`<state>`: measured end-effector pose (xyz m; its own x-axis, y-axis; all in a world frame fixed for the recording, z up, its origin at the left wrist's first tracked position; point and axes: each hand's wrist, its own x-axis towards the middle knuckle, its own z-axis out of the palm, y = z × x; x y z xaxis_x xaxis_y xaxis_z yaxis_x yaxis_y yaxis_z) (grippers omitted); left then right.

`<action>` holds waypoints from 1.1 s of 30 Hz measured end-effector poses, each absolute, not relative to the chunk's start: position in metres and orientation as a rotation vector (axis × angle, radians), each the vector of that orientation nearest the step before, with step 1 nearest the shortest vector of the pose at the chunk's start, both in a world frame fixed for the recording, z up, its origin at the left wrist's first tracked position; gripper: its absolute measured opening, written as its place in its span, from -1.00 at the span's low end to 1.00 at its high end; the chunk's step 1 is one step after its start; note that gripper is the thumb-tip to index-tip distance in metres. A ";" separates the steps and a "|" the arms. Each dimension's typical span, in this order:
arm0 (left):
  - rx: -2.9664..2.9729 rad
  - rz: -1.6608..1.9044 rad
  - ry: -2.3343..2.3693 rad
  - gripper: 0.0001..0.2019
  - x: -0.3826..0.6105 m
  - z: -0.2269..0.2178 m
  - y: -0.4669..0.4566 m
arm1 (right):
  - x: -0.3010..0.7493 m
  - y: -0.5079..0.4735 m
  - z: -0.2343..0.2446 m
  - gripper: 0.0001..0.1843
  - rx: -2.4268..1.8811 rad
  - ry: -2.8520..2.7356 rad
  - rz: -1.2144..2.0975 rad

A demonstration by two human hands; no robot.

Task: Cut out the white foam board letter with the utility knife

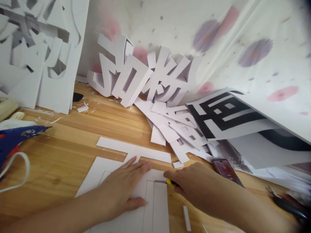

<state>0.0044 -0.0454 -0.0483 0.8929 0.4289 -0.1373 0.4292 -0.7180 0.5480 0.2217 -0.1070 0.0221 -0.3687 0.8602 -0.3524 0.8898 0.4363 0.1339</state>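
Note:
My left hand (122, 189) lies flat with fingers stretched out on a white foam board sheet (97, 171) marked with thin lines, on the wooden table (73, 142). My right hand (194, 183) is closed around a yellow-handled utility knife (170, 182); its blade (159, 181) touches the sheet along a drawn line, just right of my left fingertips. A long white cut strip (133, 149) lies just beyond the sheet.
Cut white block characters (143, 77) lean against the flowered wall. More cut-outs (36, 51) stand at left. A printed black character sheet (225, 116), a phone (225, 170), a blue glue gun (14, 137), scissors (289, 205) and a small strip (186, 218) lie around.

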 end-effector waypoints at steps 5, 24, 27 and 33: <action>2.472 0.002 0.606 -0.28 0.004 -0.046 -0.045 | 0.218 -0.108 0.020 -0.93 1.424 2.328 -0.032; 2.442 0.093 0.616 -0.25 0.007 -0.052 -0.046 | 0.170 -0.084 0.002 -0.77 1.125 2.128 -0.257; 2.461 0.098 0.594 -0.26 0.007 -0.052 -0.046 | 0.154 -0.076 0.015 -0.77 1.008 1.938 -0.224; 2.490 0.129 0.598 -0.29 0.004 -0.055 -0.046 | 0.150 -0.084 0.057 -0.87 0.979 1.902 -0.072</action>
<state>0.0040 -0.0461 -0.0551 0.8956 0.4433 -0.0378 0.3886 -0.7378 0.5519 0.1503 -0.0836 0.0569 -0.2172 0.5974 -0.7720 0.6541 0.6761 0.3392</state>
